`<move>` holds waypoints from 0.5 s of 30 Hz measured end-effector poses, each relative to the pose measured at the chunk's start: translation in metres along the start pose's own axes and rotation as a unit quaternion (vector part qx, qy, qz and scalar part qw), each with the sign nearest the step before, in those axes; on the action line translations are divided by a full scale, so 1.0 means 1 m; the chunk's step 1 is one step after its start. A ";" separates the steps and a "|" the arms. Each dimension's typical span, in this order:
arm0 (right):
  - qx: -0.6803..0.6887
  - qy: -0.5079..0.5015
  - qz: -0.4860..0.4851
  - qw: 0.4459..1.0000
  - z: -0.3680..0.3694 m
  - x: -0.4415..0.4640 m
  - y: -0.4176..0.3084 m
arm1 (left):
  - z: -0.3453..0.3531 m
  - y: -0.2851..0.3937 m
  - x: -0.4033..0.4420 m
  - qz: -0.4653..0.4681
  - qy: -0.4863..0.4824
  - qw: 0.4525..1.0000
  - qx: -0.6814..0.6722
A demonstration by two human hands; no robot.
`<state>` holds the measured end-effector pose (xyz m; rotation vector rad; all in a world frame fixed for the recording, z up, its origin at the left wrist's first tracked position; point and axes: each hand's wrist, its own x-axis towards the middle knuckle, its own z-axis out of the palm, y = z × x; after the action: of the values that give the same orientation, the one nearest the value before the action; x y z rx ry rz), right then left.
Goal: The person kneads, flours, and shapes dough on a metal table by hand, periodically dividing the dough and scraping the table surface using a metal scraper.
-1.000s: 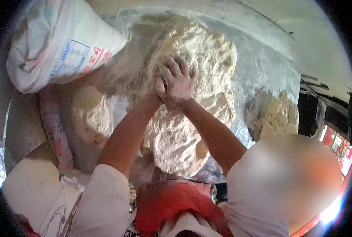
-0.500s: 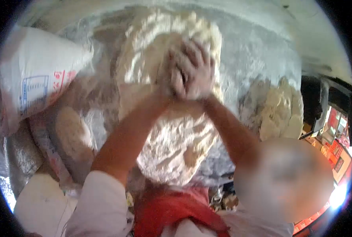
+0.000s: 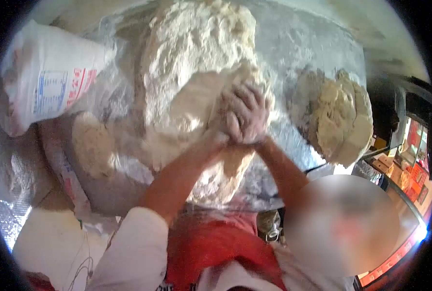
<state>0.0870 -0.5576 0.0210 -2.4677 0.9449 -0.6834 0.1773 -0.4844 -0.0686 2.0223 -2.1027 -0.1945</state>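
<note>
A big, lumpy slab of pale dough (image 3: 191,53) stretches across the middle of the worktop, with a pressed, smoother hollow beside my hands. Both hands are together at its right side, one over the other. My right hand (image 3: 249,111) lies on top, its fingers bent and closed around my left hand (image 3: 222,130). Underneath, the left hand bears on the dough, and its fingers are mostly hidden. Both forearms reach out straight from my body.
A white printed sack (image 3: 56,77) stands at the left. A smaller dough piece (image 3: 342,121) sits at the right edge of the grey worktop (image 3: 303,48), another pale lump (image 3: 92,143) at the left. Lower right, a blurred round patch (image 3: 342,225) covers part of the view.
My joined hands have come nearer my body and slightly right, still one over the other. More of the dough's far part shows. The whole view has shifted a little.
</note>
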 end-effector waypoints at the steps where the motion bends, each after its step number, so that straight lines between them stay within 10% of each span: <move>1: -0.035 -0.007 0.003 0.999 -0.005 0.004 -0.001 | 0.008 0.000 0.009 0.002 -0.026 0.999 0.039; 5: -0.045 0.000 0.029 0.999 -0.009 0.002 -0.018 | -0.039 0.008 0.012 0.050 -0.266 0.955 0.119; 8: 0.037 -0.041 0.048 0.997 -0.020 -0.025 -0.053 | -0.001 0.013 -0.063 0.022 0.007 0.971 -0.240; 13: 0.029 0.047 0.020 0.998 -0.003 -0.083 -0.052 | -0.024 0.043 -0.090 -0.117 0.066 0.615 -0.777; 15: 0.014 0.030 0.041 0.999 -0.012 -0.078 -0.055 | -0.024 0.045 -0.085 -0.088 0.073 0.562 -0.819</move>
<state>0.0570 -0.4675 0.0362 -2.3824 1.0446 -0.7410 0.1423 -0.3962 -0.0403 0.8227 -0.6293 -1.3115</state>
